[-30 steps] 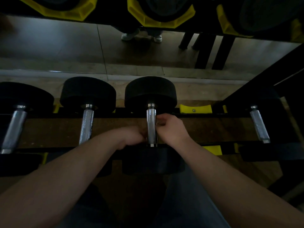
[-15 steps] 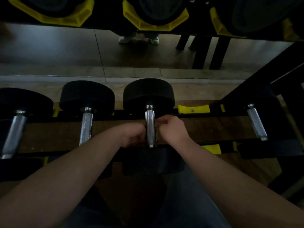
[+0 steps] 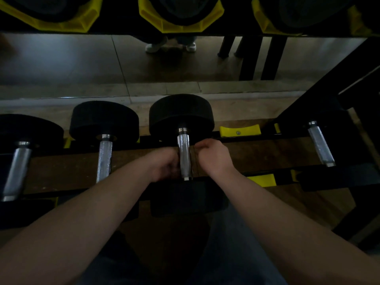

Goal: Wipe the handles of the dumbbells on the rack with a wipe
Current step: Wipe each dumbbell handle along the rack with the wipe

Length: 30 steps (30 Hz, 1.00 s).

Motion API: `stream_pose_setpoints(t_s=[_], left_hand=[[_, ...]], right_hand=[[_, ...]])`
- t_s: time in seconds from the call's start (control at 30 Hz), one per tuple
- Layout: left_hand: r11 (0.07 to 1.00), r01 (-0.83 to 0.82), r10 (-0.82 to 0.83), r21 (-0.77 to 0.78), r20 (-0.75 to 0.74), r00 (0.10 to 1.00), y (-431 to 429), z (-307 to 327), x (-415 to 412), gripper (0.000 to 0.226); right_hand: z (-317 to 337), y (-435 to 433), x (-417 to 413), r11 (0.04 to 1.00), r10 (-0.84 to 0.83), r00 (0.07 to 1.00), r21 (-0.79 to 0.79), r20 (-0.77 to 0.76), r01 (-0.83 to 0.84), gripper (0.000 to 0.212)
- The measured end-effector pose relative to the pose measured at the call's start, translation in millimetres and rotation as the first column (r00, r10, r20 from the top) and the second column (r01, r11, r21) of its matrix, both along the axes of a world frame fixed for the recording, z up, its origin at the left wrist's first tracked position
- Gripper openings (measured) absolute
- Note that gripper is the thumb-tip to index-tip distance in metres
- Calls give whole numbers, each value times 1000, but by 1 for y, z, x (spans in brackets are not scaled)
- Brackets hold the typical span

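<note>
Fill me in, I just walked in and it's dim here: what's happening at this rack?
A person is at a dumbbell rack with both hands at the chrome handle of the middle dumbbell. The left hand is on the handle's left side and the right hand on its right, fingers curled. No wipe can be made out in the dim light. The neighbouring handles sit untouched.

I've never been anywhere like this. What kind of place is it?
Probably a gym. Black dumbbells with shiny metal handles lie in a row on a rack with yellow cradles, and a mirror seems to run behind.
</note>
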<state>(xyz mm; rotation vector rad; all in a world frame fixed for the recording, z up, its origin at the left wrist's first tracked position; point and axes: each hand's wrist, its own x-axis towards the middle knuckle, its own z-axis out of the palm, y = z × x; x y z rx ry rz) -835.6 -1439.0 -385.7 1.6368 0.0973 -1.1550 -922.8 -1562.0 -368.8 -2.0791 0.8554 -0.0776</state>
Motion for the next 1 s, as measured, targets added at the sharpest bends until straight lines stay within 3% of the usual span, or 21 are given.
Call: stream_pose_setpoints(t_s=[0.07,0.13,0.23,0.3,0.43,0.53,0.6,0.67,0.73,0.8,0.87,1.0], left_hand=[[976,-138,130,-169,-57,990,-6,0,6,50],[983,-94,99,-160,23,995,-4,-2,6,42],[962,220,-254,158,242,936,19,-4,0,21],[910,310,-391,274,322,862,35,-5,-4,13],[999,45,-52,27,392,918,31,0,-9,14],[996,-84,66,20,440,896,18,5,-15,14],[992,-33,-26,120,457,889,21,6,-17,14],[936,145,-286,320,457,842,29,8,-21,13],[895,214,-392,391,464,794,32,6,-21,11],[945,132,-277,298,520,808,26,5,-18,10],[996,-13,-39,93,538,842,16,4,-17,7],[982,-161,190,-102,483,855,3,-4,-19,6]], right_hand=[[1,0,0,1000,20,1000,13,14,-20,34],[1,0,0,999,41,999,27,24,-42,34],[0,-1,0,998,48,998,31,29,-49,33],[-1,0,1,998,49,998,36,32,-50,32],[0,1,2,995,96,995,12,11,-96,29],[3,1,-1,995,102,995,-1,15,-102,29],[4,2,-3,996,94,995,6,33,-94,30],[2,2,-3,994,107,994,12,35,-107,26],[0,2,-1,993,122,992,0,33,-122,21],[-1,1,0,993,121,991,-8,60,-120,21],[-4,-1,0,988,150,982,29,113,-154,22],[-9,-2,2,957,254,953,99,167,-273,14]])
